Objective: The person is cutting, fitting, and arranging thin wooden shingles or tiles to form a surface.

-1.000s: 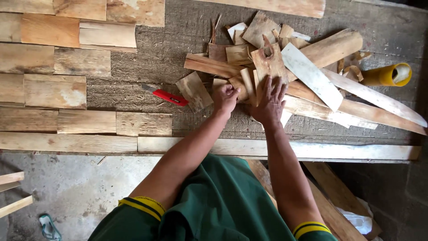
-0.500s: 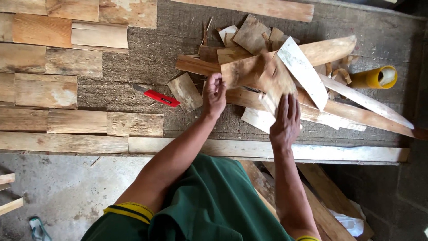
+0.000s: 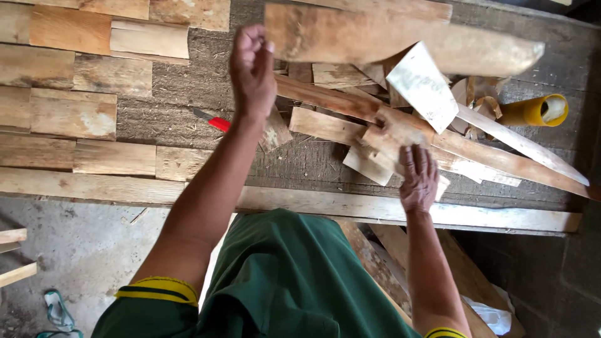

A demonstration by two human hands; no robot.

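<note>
**Left hand lifts a long plank above the scrap pile**

The left hand (image 3: 252,70) is raised, its grip closed on the near end of a long wooden plank (image 3: 400,39), which runs rightward from that grip above the tabletop (image 3: 188,94). The right hand (image 3: 418,178) lies open, fingers spread, on the wood offcuts (image 3: 375,141). A red-handled tool (image 3: 213,121) lies just below the left grip; a yellow roll (image 3: 538,110) sits beyond the plank's far end.
</note>
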